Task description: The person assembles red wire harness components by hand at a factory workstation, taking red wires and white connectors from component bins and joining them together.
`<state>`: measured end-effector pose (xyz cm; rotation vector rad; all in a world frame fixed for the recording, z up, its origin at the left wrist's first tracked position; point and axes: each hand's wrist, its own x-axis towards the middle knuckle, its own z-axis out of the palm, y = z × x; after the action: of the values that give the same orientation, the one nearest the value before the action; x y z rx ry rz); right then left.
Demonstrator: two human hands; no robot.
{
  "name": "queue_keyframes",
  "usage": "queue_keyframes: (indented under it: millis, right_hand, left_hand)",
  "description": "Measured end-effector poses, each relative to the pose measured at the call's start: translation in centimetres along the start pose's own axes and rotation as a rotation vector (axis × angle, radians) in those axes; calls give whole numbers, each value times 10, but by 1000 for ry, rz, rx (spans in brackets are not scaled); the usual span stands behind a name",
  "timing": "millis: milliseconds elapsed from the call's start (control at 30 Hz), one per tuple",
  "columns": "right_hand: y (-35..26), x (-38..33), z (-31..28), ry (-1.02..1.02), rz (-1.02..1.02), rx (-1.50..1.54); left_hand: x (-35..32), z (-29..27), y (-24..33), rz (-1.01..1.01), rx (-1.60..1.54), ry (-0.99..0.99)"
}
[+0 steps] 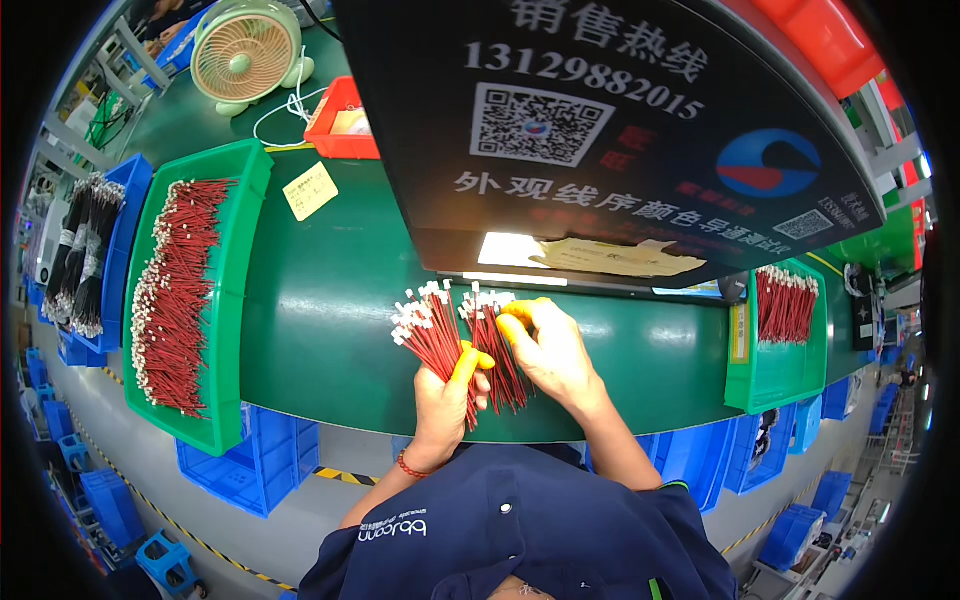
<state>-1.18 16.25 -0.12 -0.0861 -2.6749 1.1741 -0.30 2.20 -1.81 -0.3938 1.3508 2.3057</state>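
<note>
My left hand (445, 395), with yellow finger covers on its thumb and a finger, is closed round a bundle of red wires (437, 345) with small white connectors at the top ends. Just right of it a second bundle of red wires (502, 362) stands fanned out, its white connectors also upward. At the upper right of that bundle, my right hand (552, 350) has its yellow-covered thumb and forefinger pinched on wires near the connectors. Its other fingers are curled and partly hidden. Both hands are over the green tabletop (330, 340), close to its front edge.
A long green tray (228, 300) of red wires lies at left; another green tray (790, 375) with fewer stands at right. A large black screen (600, 130) leans over the back. A fan (243, 55), red bin (340, 120) and yellow note (311, 191) are at back left.
</note>
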Motion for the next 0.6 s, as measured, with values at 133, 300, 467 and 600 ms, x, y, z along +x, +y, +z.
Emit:
queue_keyframes:
  millis: [133,300,467,600]
  right_hand:
    - [-24,-7,-4,-330,541,855]
    - [-9,-13,-2,-10,-68,229]
    - [-15,-5,-16,-158,501,760]
    - [5,0,-6,-15,445,569]
  left_hand:
    - [-2,0,-4,32,140,-98]
    - [1,8,-8,242,217,15]
    - [2,-1,-3,144,297,-31]
    - [1,-2,3,-55,24,-67]
